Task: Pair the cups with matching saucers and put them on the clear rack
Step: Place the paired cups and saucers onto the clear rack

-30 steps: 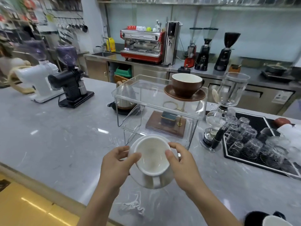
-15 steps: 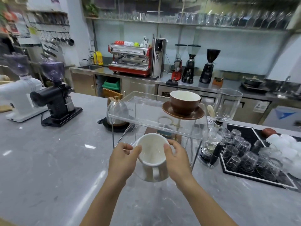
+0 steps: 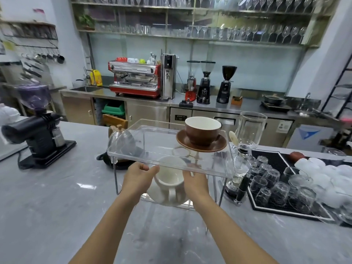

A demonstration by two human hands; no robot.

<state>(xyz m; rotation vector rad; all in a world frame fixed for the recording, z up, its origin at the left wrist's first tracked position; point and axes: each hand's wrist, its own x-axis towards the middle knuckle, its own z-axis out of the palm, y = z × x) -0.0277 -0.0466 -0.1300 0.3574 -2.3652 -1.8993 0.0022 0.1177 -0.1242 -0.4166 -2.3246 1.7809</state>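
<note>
A white cup (image 3: pixel 170 177) stands on a white saucer (image 3: pixel 158 195), its handle turned toward me. My left hand (image 3: pixel 137 176) grips the set on its left side and my right hand (image 3: pixel 194 182) grips it on the right. The set is lifted in front of the clear rack (image 3: pixel 152 149), just below the rack's front edge. A brown cup (image 3: pixel 202 131) on a brown saucer (image 3: pixel 219 147) stands on the right end of the rack's top. The far part of the white cup shows only through the clear plastic.
A metal kettle (image 3: pixel 122 141) stands behind the rack's left end. A glass siphon brewer (image 3: pixel 247 134) is right of the rack. A black mat (image 3: pixel 276 164) with several upturned glasses lies further right. A black grinder (image 3: pixel 38 130) sits at the left.
Both hands have lifted the white cup and saucer off the counter and carried them forward toward the rack. The camera has tilted up.
</note>
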